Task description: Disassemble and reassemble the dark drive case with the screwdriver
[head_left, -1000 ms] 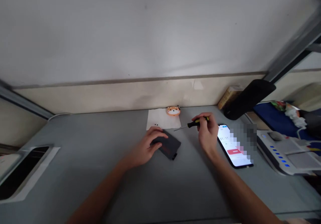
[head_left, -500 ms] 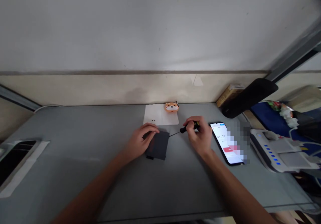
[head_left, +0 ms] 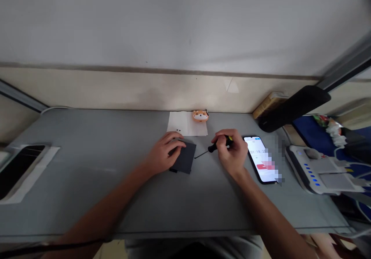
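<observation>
Middle of the desk (head_left: 179, 208), there's a dark flat case (head_left: 187, 156) with the left hand (head_left: 165, 152) over its left side; can't tell if that's an actual pinch. Right hand (head_left: 232, 150) is apart from it, wrapped round a screwdriver (head_left: 213, 147), tip just beside the case's right edge, contact unclear. I'd brace the case flat, fingers out of the tip's path, and go gently. Behind: paper (head_left: 191, 129) with two tiny dark bits (head_left: 177, 130), so don't bump that.
</observation>
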Motion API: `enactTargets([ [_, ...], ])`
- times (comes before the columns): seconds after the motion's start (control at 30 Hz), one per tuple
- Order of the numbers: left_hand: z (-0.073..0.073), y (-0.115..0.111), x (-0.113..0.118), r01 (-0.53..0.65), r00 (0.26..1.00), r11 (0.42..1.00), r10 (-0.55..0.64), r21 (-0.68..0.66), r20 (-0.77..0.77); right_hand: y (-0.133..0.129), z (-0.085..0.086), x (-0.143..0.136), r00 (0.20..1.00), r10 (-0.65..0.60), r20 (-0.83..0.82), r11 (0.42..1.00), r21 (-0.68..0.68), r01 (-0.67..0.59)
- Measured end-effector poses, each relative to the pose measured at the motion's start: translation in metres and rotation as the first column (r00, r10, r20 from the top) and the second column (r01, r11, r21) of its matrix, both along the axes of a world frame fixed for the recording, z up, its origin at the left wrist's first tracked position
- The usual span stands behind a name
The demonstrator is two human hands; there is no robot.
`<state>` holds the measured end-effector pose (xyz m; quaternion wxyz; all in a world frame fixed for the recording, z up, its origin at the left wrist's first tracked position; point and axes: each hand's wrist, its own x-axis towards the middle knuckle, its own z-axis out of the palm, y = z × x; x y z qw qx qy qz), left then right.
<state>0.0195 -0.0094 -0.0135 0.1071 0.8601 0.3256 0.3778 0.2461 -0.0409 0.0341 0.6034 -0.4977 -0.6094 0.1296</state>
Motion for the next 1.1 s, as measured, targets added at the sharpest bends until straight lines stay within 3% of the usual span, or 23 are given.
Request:
enactTargets([
  [0.13, 0.009, -0.005, -0.001, 0.005, 0.997, 0.993, 0.004, 0.115, -0.076, -0.006, 0.000, -0.008, 0.995, 0.102, -0.006, 0.994, -0.031, -0.102],
  [0.3, 0.023, -0.015, 0.001, 0.114, 0.978, 0.970, -0.072, 0.216, -0.195, -0.011, -0.005, -0.010, 0.980, 0.191, 0.065, 0.982, -0.027, -0.189],
  [0.57, 0.026, -0.021, 0.008, 0.202, 0.962, 0.961, -0.157, 0.190, -0.225, -0.010, -0.004, -0.012, 0.983, 0.169, 0.072, 0.986, -0.012, -0.168],
  [0.93, 0.026, -0.024, 0.006, 0.202, 0.952, 0.977, -0.179, 0.068, -0.249, -0.007, 0.000, -0.010, 0.979, 0.186, -0.084, 0.983, 0.016, -0.186],
  [1.1, 0.026, -0.032, 0.016, 0.224, 0.957, 0.974, -0.224, -0.017, -0.182, -0.001, 0.005, -0.006, 0.970, 0.098, -0.222, 0.994, -0.029, -0.107],
])
